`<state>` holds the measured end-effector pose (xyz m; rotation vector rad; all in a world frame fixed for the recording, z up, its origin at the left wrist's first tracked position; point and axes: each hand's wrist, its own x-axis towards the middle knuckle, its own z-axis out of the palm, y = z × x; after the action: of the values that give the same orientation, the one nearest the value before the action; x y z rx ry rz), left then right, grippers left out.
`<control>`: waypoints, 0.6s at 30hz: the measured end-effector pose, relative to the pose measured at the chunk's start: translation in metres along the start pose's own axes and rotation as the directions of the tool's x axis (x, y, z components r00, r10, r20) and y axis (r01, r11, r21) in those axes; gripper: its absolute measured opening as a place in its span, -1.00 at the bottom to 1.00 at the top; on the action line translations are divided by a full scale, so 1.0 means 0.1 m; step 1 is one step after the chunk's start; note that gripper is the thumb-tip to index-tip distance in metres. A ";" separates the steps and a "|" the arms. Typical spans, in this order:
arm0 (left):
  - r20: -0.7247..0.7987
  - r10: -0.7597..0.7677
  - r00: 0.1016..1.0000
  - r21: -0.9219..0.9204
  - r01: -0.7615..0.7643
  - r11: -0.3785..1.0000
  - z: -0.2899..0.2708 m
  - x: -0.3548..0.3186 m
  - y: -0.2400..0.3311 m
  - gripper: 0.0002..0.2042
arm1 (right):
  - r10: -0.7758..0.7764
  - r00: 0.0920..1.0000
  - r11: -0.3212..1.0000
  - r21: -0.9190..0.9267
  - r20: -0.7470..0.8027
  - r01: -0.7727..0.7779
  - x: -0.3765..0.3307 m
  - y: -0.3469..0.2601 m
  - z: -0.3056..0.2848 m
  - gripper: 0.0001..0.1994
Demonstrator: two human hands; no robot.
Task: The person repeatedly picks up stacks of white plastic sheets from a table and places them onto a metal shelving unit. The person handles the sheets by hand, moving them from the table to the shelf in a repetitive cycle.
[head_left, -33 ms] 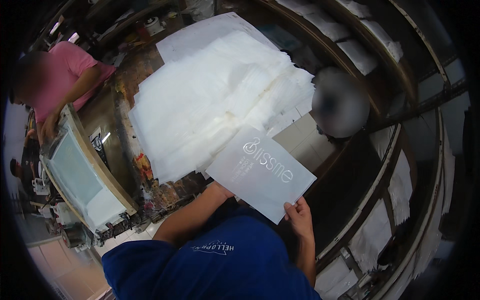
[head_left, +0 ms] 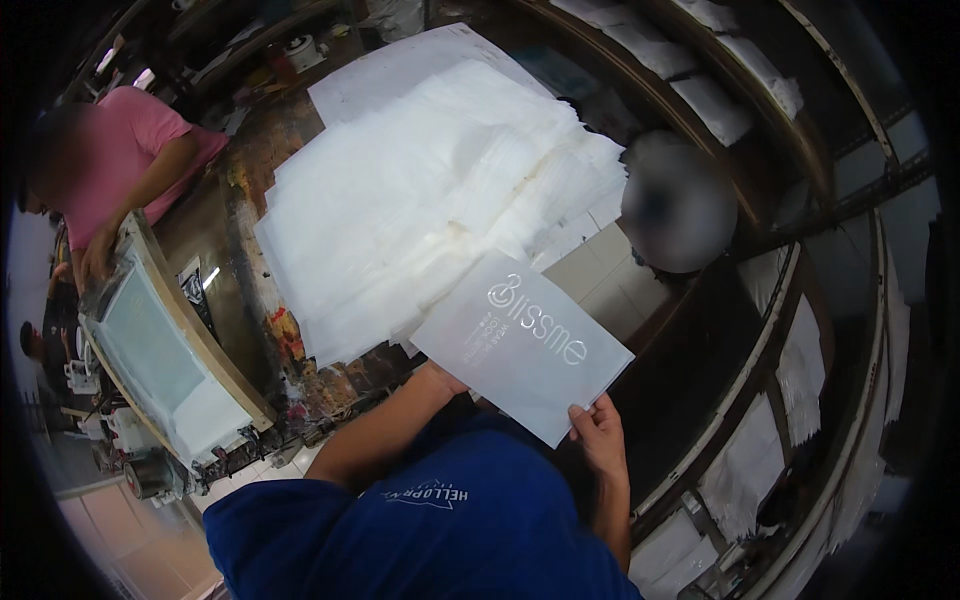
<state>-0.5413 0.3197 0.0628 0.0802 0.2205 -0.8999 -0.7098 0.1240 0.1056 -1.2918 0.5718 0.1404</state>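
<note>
A frosted plastic bag (head_left: 530, 400) with white printed lettering lies at a slant in front of my chest. My right hand (head_left: 597, 427) pinches its near right corner, the thumb on top and the fingers beneath. At the opposite side, my left hand (head_left: 446, 381) reaches under the edge, so its fingers are hidden and their grip does not show. Just beyond, a large, loose pile of translucent white plastic sheets or bags (head_left: 400, 190) covers much of the worktable. The bag's far edge overlaps the near side of that pile.
To the left, a co-worker in a pink shirt (head_left: 135, 130) rests a hand on a wooden-framed printing screen (head_left: 230, 350). The table edge (head_left: 265, 290) is paint-stained. Racks (head_left: 700, 470) holding plastic pieces line the right side, and a round, blurred object (head_left: 680, 205) stands beside the pile.
The bag has tilted very slightly, and the glare on its lettering has shifted. Both hands keep their places on it.
</note>
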 end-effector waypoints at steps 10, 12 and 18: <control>0.041 -0.056 0.998 0.038 0.054 0.998 0.17 0.07 -0.04 -0.46 | -0.071 0.995 0.997 0.005 -0.071 0.071 -0.21 0.02 -0.03 -0.71; -0.008 0.014 1.000 0.029 -0.014 0.999 0.06 0.09 -0.04 -0.47 | -0.079 0.994 0.997 -0.029 -0.074 0.077 -0.25 0.00 -0.06 -0.71; -0.229 0.008 0.973 0.441 0.097 0.892 -0.25 0.24 -0.19 -0.60 | -0.164 0.956 0.976 -0.183 -0.242 0.121 -0.40 -0.02 -0.59 -0.72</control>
<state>-0.5455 0.2940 0.0338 0.6157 0.2215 -0.9751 -0.7623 0.0768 0.1173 -1.5222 0.6953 -0.1032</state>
